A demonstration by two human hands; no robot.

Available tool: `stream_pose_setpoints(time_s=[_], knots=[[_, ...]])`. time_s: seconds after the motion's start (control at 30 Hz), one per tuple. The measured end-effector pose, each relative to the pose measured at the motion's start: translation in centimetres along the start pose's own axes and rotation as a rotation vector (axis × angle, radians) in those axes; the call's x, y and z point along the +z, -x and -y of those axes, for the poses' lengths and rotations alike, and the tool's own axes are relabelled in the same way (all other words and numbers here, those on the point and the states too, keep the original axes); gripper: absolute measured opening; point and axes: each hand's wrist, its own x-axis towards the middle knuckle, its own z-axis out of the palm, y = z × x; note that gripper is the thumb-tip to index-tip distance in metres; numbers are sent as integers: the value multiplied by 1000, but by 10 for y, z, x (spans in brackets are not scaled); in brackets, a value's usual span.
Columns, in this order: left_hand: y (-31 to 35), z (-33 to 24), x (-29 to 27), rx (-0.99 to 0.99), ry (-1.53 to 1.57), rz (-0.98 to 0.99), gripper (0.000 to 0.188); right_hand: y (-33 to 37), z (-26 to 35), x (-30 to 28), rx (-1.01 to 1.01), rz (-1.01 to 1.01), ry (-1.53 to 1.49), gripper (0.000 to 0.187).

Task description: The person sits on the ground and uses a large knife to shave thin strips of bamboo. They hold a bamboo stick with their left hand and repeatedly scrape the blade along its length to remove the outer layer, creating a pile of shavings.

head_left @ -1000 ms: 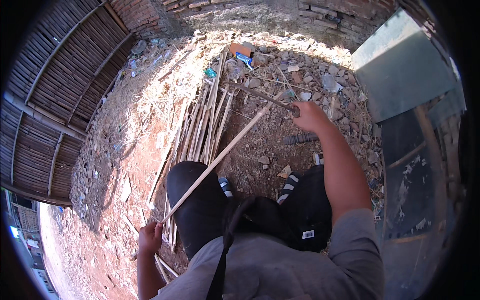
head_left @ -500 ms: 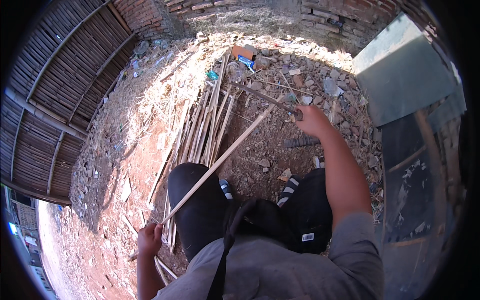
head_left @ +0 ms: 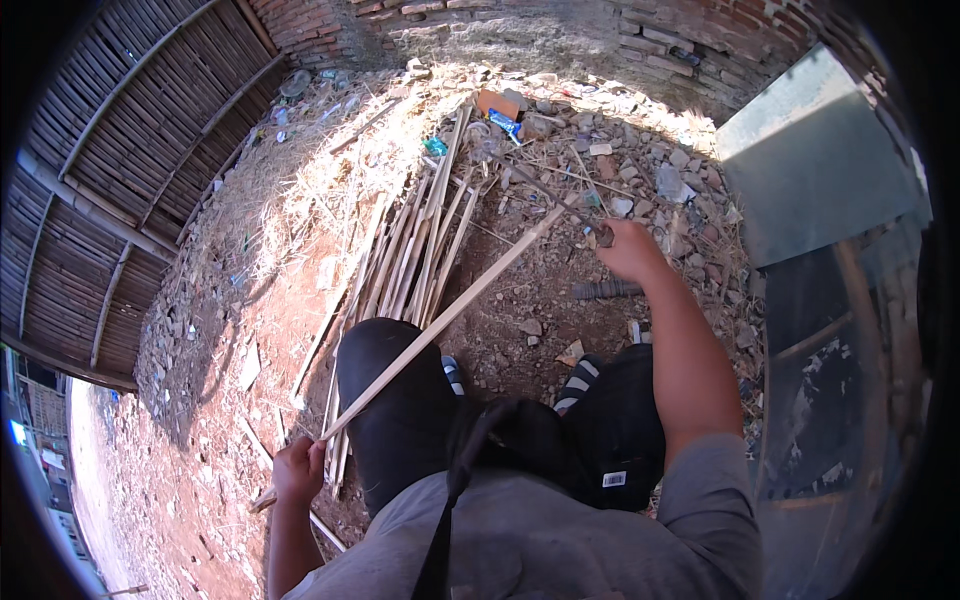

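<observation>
A long pale bamboo strip (head_left: 460,305) slants across my raised left knee, from low on the left to the far right. Its near end is pinched in the closed fingers of my left hand (head_left: 299,470). My right hand (head_left: 632,250) is wrapped round the handle of a long dark machete (head_left: 552,192), whose blade points away to the far left. In this view the blade crosses the far end of the strip; whether the two touch I cannot tell. Beyond my left knee, a pile of split bamboo strips (head_left: 415,245) lies on the ground.
Rubble and stones (head_left: 690,190) cover the ground on the far right, near a blue wrapper (head_left: 505,124). A brick wall (head_left: 520,45) closes the back. At left stands a bamboo-slat panel (head_left: 130,130); grey sheets (head_left: 820,170) lean at right.
The machete's blade has swung slightly to the right and points more steeply away. The strip's far end has shifted a little right with it. Both hands keep their hold.
</observation>
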Motion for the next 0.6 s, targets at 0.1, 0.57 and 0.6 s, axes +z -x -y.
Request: stream_pose_setpoints(time_s=[0.1,0.57,0.6], knots=[[4,-12,11,27,-13,-111,32,11,27,10,-115,83,42,44],[4,-19,22,72,-90,-196,33,16,48,16,-266,156,262,31],[4,-16,25,67,-93,-202,33,18,52,18,-328,181,299,32]])
